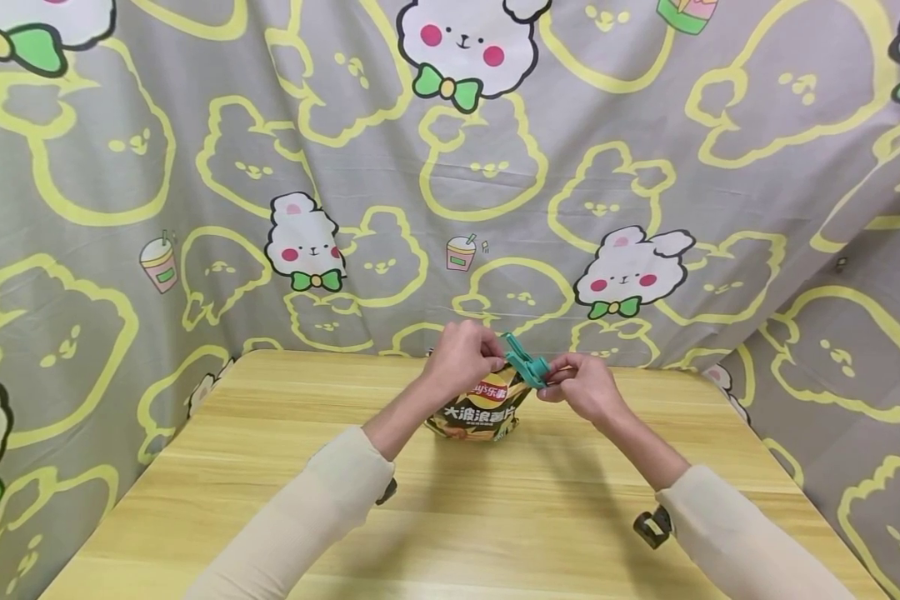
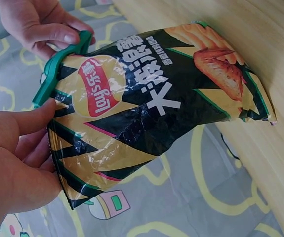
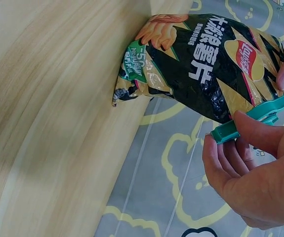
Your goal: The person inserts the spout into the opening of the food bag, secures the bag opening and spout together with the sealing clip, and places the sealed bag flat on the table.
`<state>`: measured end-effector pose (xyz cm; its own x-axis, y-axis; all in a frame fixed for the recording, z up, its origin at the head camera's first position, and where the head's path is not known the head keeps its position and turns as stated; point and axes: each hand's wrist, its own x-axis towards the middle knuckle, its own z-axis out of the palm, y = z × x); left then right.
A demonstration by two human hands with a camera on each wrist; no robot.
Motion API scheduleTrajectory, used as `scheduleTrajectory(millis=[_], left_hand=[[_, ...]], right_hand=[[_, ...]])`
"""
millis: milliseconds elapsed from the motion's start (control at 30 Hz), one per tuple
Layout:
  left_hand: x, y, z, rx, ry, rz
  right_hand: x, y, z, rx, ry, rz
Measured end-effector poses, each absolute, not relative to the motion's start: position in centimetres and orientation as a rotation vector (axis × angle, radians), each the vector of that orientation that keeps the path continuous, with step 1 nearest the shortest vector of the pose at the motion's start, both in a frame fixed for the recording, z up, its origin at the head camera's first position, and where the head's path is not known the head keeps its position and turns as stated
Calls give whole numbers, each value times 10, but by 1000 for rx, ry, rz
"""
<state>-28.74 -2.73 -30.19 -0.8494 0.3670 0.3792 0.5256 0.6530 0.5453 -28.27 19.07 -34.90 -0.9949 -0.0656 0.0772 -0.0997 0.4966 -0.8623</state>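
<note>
A black and gold bag of Lay's potato chips stands on the table, its top edge raised between the two hands. The left hand pinches that top edge at the bag's left side, as the left wrist view shows with the thumb on the front. A green bag clip lies across the right part of the top edge. My right hand holds the clip's end between thumb and fingers. From the right wrist, the clip slants over the bag's corner; whether it is fastened I cannot tell.
The wood-grain table extends around the bag on all sides. Close behind its far edge hangs a grey curtain printed with yellow outlines and white cartoon animals. Dark wrist mounts sit at the cuffs.
</note>
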Motion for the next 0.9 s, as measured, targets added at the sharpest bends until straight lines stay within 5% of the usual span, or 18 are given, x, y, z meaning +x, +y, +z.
scheduleTrajectory(millis=[900], left_hand=[[-287,-26,-302,-690,-2656,-995]], right_hand=[[-284,192,-347,223,-2708,1571]])
